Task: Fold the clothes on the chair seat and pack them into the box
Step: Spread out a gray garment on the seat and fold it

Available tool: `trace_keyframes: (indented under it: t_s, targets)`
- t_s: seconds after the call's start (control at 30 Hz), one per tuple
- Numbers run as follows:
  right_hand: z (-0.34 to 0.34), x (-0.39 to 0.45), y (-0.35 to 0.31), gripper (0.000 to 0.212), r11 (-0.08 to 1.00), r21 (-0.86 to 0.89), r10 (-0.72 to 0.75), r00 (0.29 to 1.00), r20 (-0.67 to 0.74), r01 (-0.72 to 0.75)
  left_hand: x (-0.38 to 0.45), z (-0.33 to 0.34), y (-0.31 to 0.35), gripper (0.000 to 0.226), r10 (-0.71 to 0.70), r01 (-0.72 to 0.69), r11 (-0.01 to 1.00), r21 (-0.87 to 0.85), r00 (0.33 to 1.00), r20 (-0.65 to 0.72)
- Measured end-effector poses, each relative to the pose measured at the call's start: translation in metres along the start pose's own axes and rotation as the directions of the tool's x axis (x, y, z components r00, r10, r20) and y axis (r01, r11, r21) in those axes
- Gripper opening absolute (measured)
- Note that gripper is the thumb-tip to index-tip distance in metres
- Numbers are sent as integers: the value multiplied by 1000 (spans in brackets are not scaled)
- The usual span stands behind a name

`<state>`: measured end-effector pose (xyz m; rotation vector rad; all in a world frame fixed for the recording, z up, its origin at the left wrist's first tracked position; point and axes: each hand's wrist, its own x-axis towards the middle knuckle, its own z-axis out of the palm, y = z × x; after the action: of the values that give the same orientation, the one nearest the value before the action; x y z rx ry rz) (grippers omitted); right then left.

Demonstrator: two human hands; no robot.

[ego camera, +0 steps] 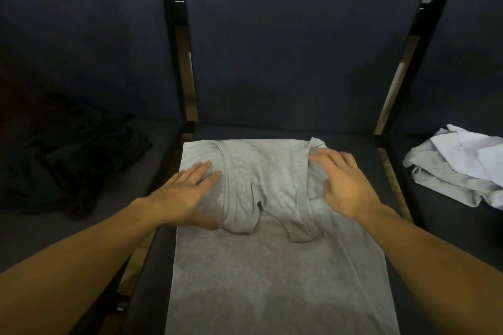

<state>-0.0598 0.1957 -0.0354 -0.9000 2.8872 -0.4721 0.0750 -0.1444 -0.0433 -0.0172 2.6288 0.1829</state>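
Grey shirt [272,266], frame centre: soft, limp; left hand [179,193] flat, pressing; right hand [345,185] fingers spread on folded sleeve; grip at hem.

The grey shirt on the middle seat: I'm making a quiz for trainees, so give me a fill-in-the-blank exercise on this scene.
1. The grey shirt lies on the ___ chair seat.
2. The left hand rests ___ on the shirt.
3. The dark clothes lie on the seat to the ___.
4. The right hand touches the shirt's folded-in ___ side.

Missing words: middle; flat; left; right
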Motion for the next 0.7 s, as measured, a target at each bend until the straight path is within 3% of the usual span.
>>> trace_keyframes:
  t_s: [0.13, 0.27, 0.3, 0.37, 0.43, 0.5, 0.6, 0.7]
  targets:
    - [4, 55, -8, 72, 965, -235, -98, 990, 106, 121, 2, 0, -4, 126, 30, -30, 999, 29, 1000, -1]
    - [9, 95, -9, 42, 949, -305, -61, 995, 74, 81, 9, -2, -11, 127, 54, -53, 994, 97, 999, -4]
    - [6, 99, -9, 31, 965, -261, -10, 998, 56, 24, 11, -3, -13, 127, 58, -56, 993, 104, 998, -15]
    - [0, 103, -6, 12, 989, 21, 148, 988, 40, -149, 13, -3, -19, 126, 66, -62, 993, 104, 997, -37]
    - [-3, 102, 2, 9, 866, 412, 304, 952, 17, -284, 17, -1, -22, 125, 80, -74, 992, 103, 995, -55]
    - [-4, 98, 12, 13, 706, 632, 430, 903, -22, -320, 20, 3, -24, 123, 96, -89, 992, 89, 993, -66]
    - [-10, 90, 24, 21, 509, 734, 505, 846, 168, -450, 21, 3, -27, 123, 100, -94, 992, 81, 993, -69]
    - [-15, 81, 32, 37, 513, 676, 395, 845, 361, -529, 20, 0, -27, 124, 96, -91, 991, 100, 994, -50]
